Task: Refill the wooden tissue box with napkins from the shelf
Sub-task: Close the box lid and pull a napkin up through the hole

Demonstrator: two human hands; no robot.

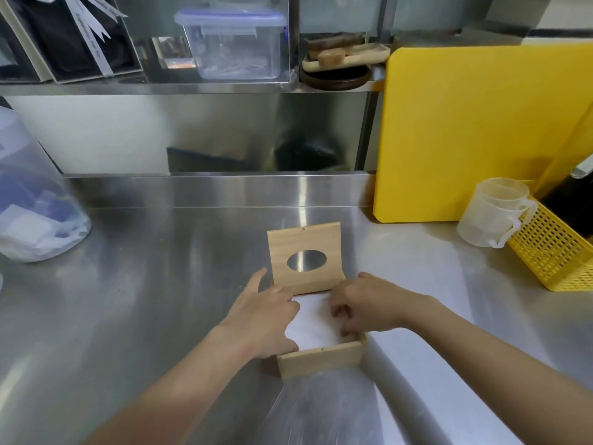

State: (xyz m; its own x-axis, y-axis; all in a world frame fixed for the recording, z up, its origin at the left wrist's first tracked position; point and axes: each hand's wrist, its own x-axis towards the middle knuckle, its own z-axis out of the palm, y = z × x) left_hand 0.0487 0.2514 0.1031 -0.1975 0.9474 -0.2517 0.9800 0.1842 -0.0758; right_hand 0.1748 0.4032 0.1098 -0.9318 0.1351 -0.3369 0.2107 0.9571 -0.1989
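Observation:
The wooden tissue box [321,359] sits on the steel counter near the front, its hinged lid [306,245] with an oval hole standing upright at the back. A stack of white napkins [313,322] lies inside the box. My left hand [266,319] rests on the left edge of the box, fingers on the napkins, index finger pointing away. My right hand [365,305] curls over the right side, fingertips pressing into the napkins. Neither hand visibly grips anything.
A yellow cutting board [475,133] leans at the back right, with a clear measuring jug [491,213] and a yellow perforated basket [555,248] beside it. A large clear container [29,200] stands at the left. The shelf above holds a clear lidded tub [234,43] and wooden trays [346,56]. Clear plastic wrap [321,412] lies in front of the box.

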